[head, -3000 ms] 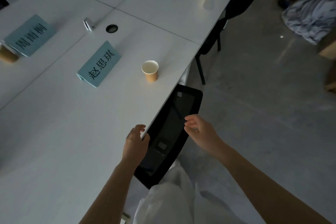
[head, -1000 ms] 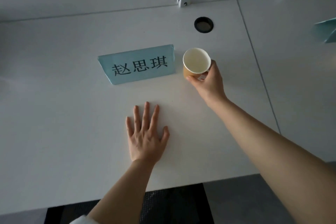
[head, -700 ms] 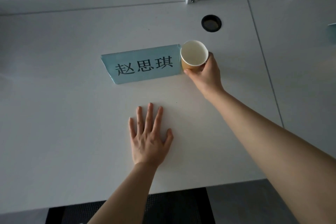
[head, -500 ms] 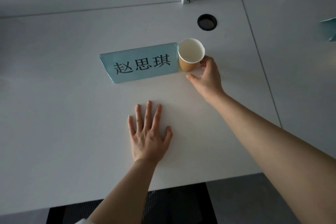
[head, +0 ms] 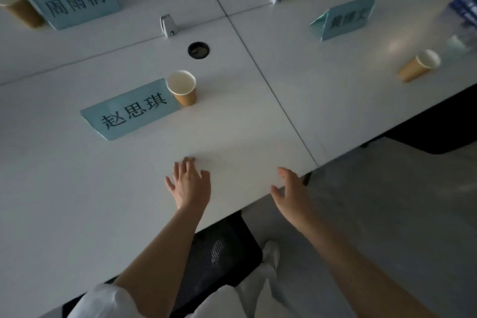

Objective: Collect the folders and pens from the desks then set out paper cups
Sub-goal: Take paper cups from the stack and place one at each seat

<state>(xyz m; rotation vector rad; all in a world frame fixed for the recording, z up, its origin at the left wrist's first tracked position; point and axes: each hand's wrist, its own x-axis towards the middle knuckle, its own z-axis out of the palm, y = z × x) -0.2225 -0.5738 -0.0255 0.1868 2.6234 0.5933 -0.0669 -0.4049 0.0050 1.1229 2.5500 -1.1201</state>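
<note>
- Head view, nearest: a black mesh chair [head: 219, 253] sits tucked under the near edge of the white bench [head: 64, 201], with white clothing beside it.
- Left hand [head: 189, 184] is over the bench near that edge, fingers spread and straight, holding nothing; whether it touches the surface cannot be told.
- Right hand [head: 291, 195] hovers at the bench edge, well to the right of the left hand, fingers loosely open, empty.
- Beyond the left hand lies a blue name card [head: 129, 111], and a paper cup [head: 182, 87] stands upright, touching the card's right end.
- Just behind the cup is a round cable hole [head: 198, 50], then a small white clip [head: 167, 25].
- Far right of the cup, a second paper cup [head: 419, 64] stands near another blue card [head: 344, 17].
- Far left of the cable hole, a third cup [head: 20, 9] stands beside a third card [head: 74, 0].
</note>
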